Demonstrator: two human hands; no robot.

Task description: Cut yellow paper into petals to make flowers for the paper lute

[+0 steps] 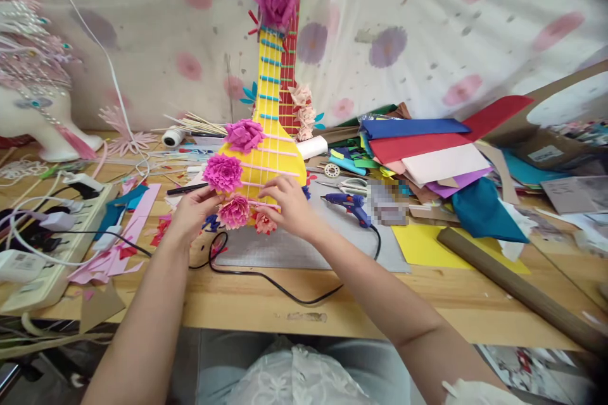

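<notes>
Hands (196, 210) (288, 202), two; yellow lute (270, 155), one

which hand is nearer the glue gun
Right. Your right hand is left of the glue gun; your left hand is farther left, by a magenta flower.

1. Not a word, brand or number can be read anywhere.
2. White power adapter (21, 267), at the left on the counter (356, 316): it carries a small printed label (23, 259), too fine to make out.
3. Brown box at the far right: a white label (545, 153) with dark marks, too blurred to read.
4. Right of the glue gun (348, 202), a pixelated patch (388, 201) hides any print.
</notes>
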